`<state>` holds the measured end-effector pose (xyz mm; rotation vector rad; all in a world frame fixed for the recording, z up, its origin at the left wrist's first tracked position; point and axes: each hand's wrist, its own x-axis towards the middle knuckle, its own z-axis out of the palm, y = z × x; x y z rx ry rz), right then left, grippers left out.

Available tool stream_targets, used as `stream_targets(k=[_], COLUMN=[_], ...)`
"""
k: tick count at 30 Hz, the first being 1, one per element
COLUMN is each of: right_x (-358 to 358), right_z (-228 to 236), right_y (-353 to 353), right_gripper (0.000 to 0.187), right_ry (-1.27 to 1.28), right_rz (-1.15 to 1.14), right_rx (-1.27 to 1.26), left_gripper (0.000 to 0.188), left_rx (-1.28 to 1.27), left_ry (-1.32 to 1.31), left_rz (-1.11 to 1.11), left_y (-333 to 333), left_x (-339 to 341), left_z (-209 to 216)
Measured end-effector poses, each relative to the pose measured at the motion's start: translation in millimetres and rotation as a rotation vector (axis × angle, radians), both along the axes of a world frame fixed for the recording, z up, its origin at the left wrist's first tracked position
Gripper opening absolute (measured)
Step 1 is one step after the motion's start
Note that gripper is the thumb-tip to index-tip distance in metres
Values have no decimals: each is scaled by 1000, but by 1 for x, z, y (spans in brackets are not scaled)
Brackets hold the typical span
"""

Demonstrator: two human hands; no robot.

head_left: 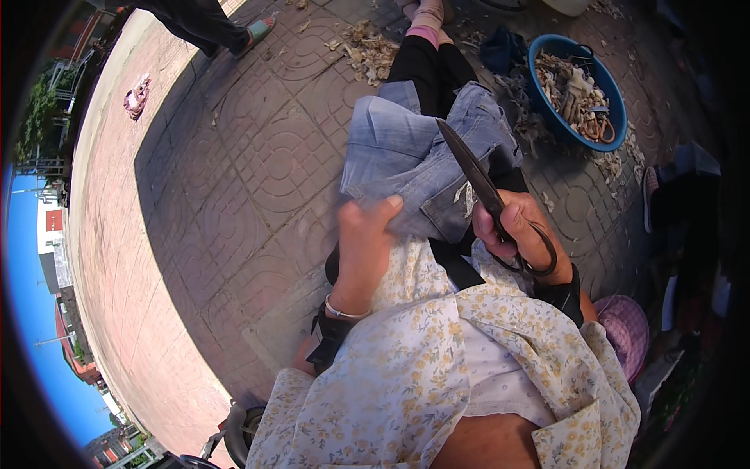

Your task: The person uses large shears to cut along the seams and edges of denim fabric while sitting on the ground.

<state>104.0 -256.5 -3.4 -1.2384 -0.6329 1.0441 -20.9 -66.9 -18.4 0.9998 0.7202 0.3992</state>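
A pair of faded blue denim jeans (398, 148) lies bunched over my lap and outstretched legs. My left hand (367, 242), a little blurred, grips its near left edge, thumb on top and fingers mostly hidden. Large dark scissors (473, 168) are in my right hand (531, 227), whose fingers wrap the handle loops. Their blades look pressed together and point up and away to the left, above the denim. Whether they touch the cloth I cannot tell.
A blue basin (617, 129) full of cloth scraps stands at far right, with dark blue cloth (504, 51) beside it. Scraps (367, 51) lie on the patterned paving (266, 156). Another person's leg (195, 23) is at the upper left, and a pink cloth (137, 98) lies in sunlight.
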Motion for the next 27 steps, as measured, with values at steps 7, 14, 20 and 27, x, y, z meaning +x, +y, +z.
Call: stream_targets(k=[7,14,20,27], right_x=[-5,-4,-5,-4], right_z=[-1,-2,-6,-3], right_y=[-9,-7,-5,-3], right_gripper=[53,54,53,54], right_ry=[109,114,102,70], right_rz=[235,268,287,293], right_rx=[-124,-166,-167,-165], left_gripper=[11,13,12,12], left_rx=[-108,-144,-68,-43], left_ry=[-74,-100,-100,-106], left_rz=[-9,58,21,36], left_y=[5,-1,3,2], left_x=[0,5,2,2], left_z=[8,16,4,3])
